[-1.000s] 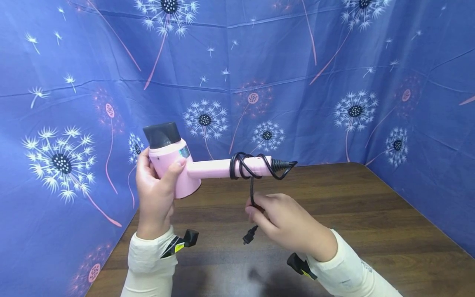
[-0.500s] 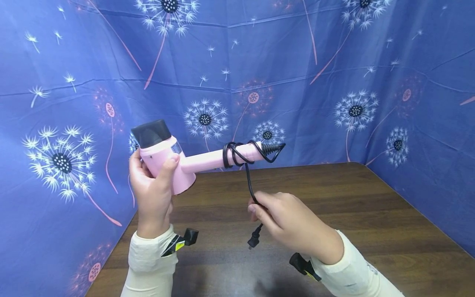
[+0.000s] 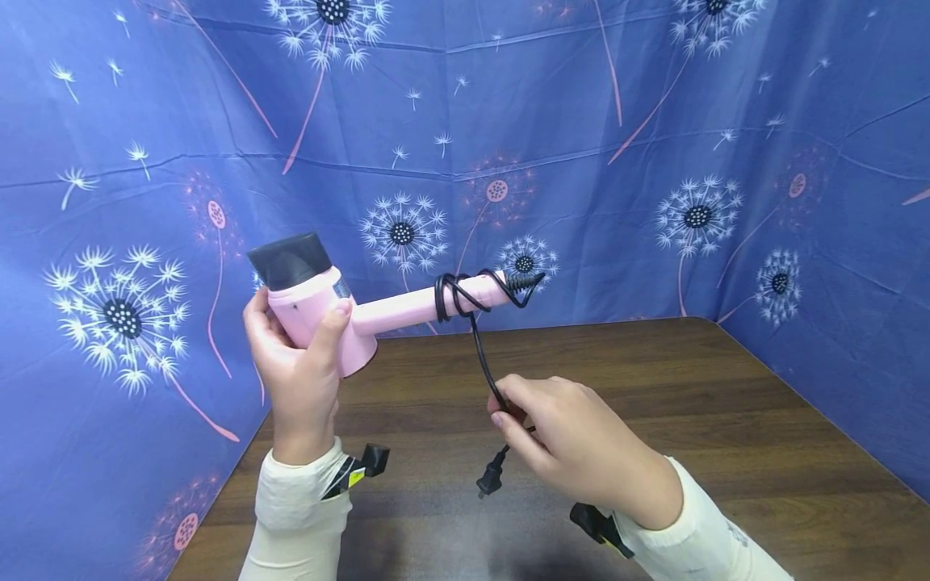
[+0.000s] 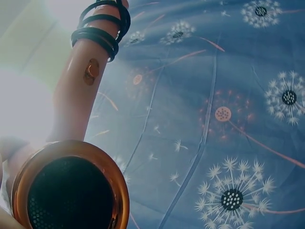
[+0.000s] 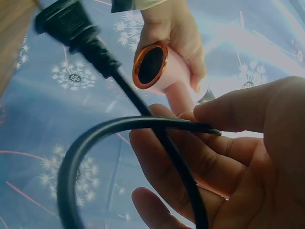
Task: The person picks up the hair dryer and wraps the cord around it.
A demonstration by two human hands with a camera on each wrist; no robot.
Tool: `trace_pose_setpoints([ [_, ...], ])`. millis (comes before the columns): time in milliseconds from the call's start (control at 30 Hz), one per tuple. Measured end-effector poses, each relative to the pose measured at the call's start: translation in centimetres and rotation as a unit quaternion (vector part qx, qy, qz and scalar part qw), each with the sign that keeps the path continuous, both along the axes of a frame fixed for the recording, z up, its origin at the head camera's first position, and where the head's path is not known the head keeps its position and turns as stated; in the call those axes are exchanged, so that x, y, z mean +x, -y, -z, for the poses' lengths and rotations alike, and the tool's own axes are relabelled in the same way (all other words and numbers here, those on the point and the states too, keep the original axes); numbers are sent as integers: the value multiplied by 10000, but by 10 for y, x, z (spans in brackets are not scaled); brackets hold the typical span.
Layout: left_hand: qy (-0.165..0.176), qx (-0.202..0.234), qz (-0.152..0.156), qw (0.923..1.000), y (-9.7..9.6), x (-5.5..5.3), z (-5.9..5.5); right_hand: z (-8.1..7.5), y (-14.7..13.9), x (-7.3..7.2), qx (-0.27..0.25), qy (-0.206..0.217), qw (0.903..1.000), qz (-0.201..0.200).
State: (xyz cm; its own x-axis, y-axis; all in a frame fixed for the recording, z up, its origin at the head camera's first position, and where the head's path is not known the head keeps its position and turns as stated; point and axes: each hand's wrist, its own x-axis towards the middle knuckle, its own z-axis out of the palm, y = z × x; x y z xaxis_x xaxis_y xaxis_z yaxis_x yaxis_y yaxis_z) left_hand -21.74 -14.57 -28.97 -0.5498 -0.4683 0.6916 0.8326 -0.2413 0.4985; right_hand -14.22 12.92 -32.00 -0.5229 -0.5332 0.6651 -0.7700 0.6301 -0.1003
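My left hand (image 3: pixel 294 379) grips the pink body of a hair dryer (image 3: pixel 395 312), thumb across its front, holding it above the table. Its black nozzle (image 3: pixel 291 260) points up and to the left, and the handle slants up to the right. A black power cord (image 3: pixel 479 347) is wound several times round the handle's end. With thumb and fingertips my right hand (image 3: pixel 574 436) pinches the loose cord below the handle. The two-pin plug (image 3: pixel 490 476) dangles under that hand. In the left wrist view the copper-rimmed air intake (image 4: pixel 71 191) and a handle button (image 4: pixel 91 71) show.
A brown wooden table (image 3: pixel 654 387) lies under both hands. Blue cloth with dandelion prints (image 3: pixel 581 161) hangs behind it and along both sides. Each sleeve carries a small black wrist camera, such as the left one (image 3: pixel 374 460).
The hair dryer has shifted left, its handle end tilting upward. My right hand has moved slightly right and down, still pinching the cord, and more cord now spans between hand and handle.
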Motion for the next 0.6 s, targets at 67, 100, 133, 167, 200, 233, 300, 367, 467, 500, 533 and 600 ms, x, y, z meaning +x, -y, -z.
trace_pose_setpoints([
  [67,-27,-76,-184,9998,0,0,1,0,0,2,6,-57,10000,7],
  [100,-39,-125,-282,9995,0,-1,1,-1,1,2,1,-86,10000,3],
  [133,-61,-202,-393,9990,0,-1,2,-1,1,3,-5,-112,9999,10],
  [167,-75,-288,-516,9982,0,-1,2,-1,1,3,-16,-140,9999,17],
  [200,-99,-359,-622,9974,0,-1,3,-1,1,3,-17,-179,9998,37],
  [233,-112,-406,-713,9966,0,-1,3,-1,1,4,-24,-218,9998,42],
  [300,-157,-533,-912,9943,0,-2,3,-1,1,5,-19,-305,9995,75],
  [367,-162,-659,-1103,9916,-1,-2,4,-2,1,6,-1,-396,9991,134],
  [467,-159,-843,-1318,9876,-2,-1,4,-3,0,6,19,-523,9984,209],
  [500,-158,-913,-1388,9860,-2,-1,4,-3,0,7,31,-569,9981,239],
  [533,-156,-967,-1444,9847,-2,0,4,-4,-1,7,28,-612,9978,240],
  [600,-128,-1097,-1560,9816,-2,0,5,-4,-3,6,35,-697,9972,252],
])
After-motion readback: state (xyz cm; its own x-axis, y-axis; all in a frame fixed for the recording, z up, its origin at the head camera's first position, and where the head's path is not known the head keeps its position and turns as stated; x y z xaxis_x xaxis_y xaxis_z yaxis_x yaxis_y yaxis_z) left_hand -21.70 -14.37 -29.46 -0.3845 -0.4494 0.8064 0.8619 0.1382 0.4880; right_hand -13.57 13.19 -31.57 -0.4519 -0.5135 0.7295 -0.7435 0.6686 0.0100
